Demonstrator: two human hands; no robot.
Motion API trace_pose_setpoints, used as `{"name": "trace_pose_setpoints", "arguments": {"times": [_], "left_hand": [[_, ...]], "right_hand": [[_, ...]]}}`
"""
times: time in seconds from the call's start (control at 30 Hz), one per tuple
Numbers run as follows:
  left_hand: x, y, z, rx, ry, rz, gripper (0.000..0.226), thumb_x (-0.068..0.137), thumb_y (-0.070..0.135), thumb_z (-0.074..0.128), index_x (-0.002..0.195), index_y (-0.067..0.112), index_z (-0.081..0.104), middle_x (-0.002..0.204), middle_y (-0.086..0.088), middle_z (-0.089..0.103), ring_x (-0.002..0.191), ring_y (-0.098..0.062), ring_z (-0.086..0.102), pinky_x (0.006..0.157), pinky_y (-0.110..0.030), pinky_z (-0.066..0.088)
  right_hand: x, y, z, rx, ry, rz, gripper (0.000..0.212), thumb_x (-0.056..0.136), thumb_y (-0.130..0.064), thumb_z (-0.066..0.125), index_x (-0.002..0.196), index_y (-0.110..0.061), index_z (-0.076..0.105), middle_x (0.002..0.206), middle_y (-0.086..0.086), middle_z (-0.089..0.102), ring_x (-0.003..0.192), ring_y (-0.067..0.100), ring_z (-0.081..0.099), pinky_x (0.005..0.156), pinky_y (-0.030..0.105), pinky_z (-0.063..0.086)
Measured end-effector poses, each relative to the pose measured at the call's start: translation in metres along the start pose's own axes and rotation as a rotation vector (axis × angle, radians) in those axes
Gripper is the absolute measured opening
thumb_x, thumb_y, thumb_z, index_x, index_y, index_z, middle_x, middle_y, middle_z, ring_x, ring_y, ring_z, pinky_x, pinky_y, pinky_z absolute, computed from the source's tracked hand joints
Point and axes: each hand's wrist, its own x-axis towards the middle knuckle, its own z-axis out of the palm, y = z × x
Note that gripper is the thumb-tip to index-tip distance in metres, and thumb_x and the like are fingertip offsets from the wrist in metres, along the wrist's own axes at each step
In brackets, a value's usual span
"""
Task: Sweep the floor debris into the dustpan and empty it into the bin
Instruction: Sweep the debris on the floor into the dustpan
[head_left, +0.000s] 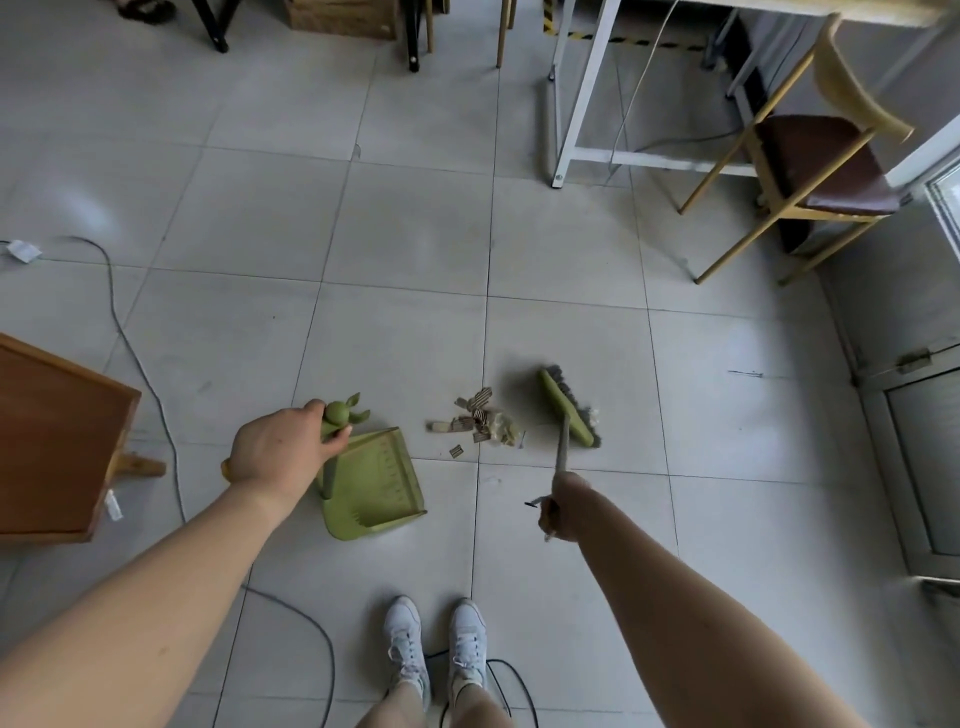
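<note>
1. Left hand (270, 452): fingers curled round the knobbed top of the dustpan (376, 478) handle, holding it. The pan rests flat on the floor (415, 234), and its open lip appears to face right.
2. Right hand (563, 512): closed round the broom (569, 408) stick. The stick runs forward and down to the broom head, which rests on the floor.
3. Debris (480, 423) location: mid-floor, ahead of the person, well apart from the floor's right edge. It lies beside a tile joint, between the dustpan and the broom head.
4. Key relation: the debris lies just left of the broom head and right of the pan lip, slightly beyond it. The pile's long axis runs roughly left to right, along the line from broom to pan. The broom head's long axis runs from far-left to near-right, across that line. The right hand is nearer the debris, but neither hand touches it.
5. Debris appearance: a loose cluster of small striped brown-and-cream scraps with some pale crumpled bits. One scrap lies apart on the near side.
6. Judgement: the next stroke should run leftward, pushing the pile onto the lip. The stray scrap may be missed.
7. No bin can be identified in view.
</note>
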Motion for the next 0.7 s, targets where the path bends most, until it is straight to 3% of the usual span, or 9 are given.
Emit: {"name": "trace_pose_setpoints", "arguments": {"times": [0.2, 0.3, 0.43, 0.57, 0.63, 0.7], "left_hand": [[-0.008, 0.013, -0.003, -0.020, 0.017, -0.032, 0.041, 0.090, 0.055, 0.049, 0.087, 0.015, 0.056, 0.064, -0.002, 0.062, 0.058, -0.026, 0.056, 0.047, -0.025, 0.029], [-0.007, 0.016, -0.007, -0.016, 0.031, -0.020, 0.041, 0.090, 0.055, 0.048, 0.088, 0.015, 0.057, 0.066, -0.002, 0.063, 0.058, -0.025, 0.056, 0.046, -0.025, 0.028], [0.000, 0.012, -0.013, -0.018, 0.043, 0.016, 0.041, 0.091, 0.055, 0.046, 0.089, 0.015, 0.056, 0.064, 0.000, 0.058, 0.056, -0.022, 0.048, 0.045, -0.025, 0.027], [0.002, 0.006, -0.016, -0.008, 0.041, 0.078, 0.042, 0.092, 0.055, 0.044, 0.091, 0.015, 0.056, 0.068, -0.001, 0.062, 0.058, -0.021, 0.050, 0.046, -0.025, 0.029], [-0.001, 0.000, -0.017, 0.017, 0.050, 0.128, 0.043, 0.092, 0.055, 0.043, 0.092, 0.014, 0.056, 0.066, 0.000, 0.059, 0.056, -0.020, 0.050, 0.044, -0.024, 0.028], [-0.005, -0.010, -0.019, 0.033, 0.048, 0.173, 0.043, 0.093, 0.056, 0.043, 0.092, 0.014, 0.056, 0.063, 0.002, 0.054, 0.056, -0.019, 0.050, 0.043, -0.024, 0.027]], "right_hand": [[-0.038, -0.011, 0.043, 0.114, -0.158, 0.054, 0.038, 0.102, -0.030, 0.031, 0.089, -0.001, 0.051, 0.026, 0.001, 0.031, 0.017, 0.009, 0.024, 0.036, 0.009, 0.025], [-0.051, -0.016, 0.050, 0.141, -0.142, 0.039, 0.039, 0.102, -0.029, 0.032, 0.084, -0.001, 0.052, 0.026, 0.001, 0.030, 0.025, 0.009, 0.025, 0.039, 0.014, 0.025], [-0.070, -0.017, 0.051, 0.211, -0.121, 0.004, 0.034, 0.101, -0.026, 0.031, 0.083, -0.003, 0.050, 0.026, 0.001, 0.031, 0.023, 0.011, 0.026, 0.035, 0.009, 0.029], [-0.092, -0.026, 0.048, 0.284, -0.089, -0.015, 0.040, 0.100, -0.028, 0.038, 0.066, -0.008, 0.043, 0.035, 0.002, 0.031, 0.032, 0.013, 0.027, 0.037, 0.014, 0.027], [-0.104, -0.032, 0.048, 0.332, -0.068, -0.022, 0.035, 0.099, -0.028, 0.042, 0.071, -0.008, 0.046, 0.045, 0.003, 0.036, 0.035, 0.012, 0.029, 0.035, 0.013, 0.029], [-0.117, -0.033, 0.049, 0.375, -0.050, -0.037, 0.021, 0.097, -0.020, 0.040, 0.082, -0.008, 0.048, 0.046, 0.004, 0.040, 0.024, 0.013, 0.030, 0.033, 0.012, 0.033]]}}
